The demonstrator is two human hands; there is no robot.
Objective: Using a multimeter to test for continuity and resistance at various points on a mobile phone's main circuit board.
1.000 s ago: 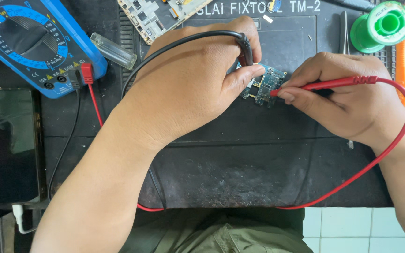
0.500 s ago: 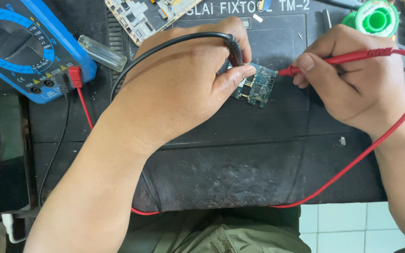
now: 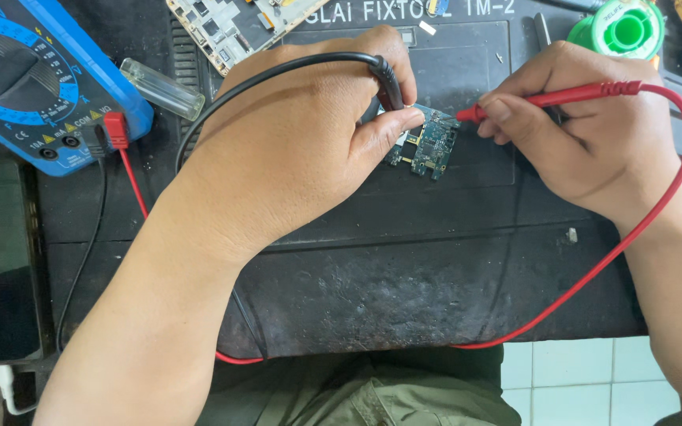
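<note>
Just a small blue-green circuit board (image 3: 429, 142)

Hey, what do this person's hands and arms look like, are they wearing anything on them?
Both are bare: the left hand and right hand wear no gloves, rings or watch, and both forearms show no sleeves. Fingernails are short and unpainted.

Head view, steeply downward, seemingly close

Colours at the worktop
Probe (image 3: 562, 96) red, its lead red; second probe (image 3: 387, 79) black. Circuit board (image 3: 428, 142) dark blue. Multimeter (image 3: 41, 79) blue, at 10 o'clock. Solder spool (image 3: 627, 31) green. Mat (image 3: 404, 260) black.
</note>
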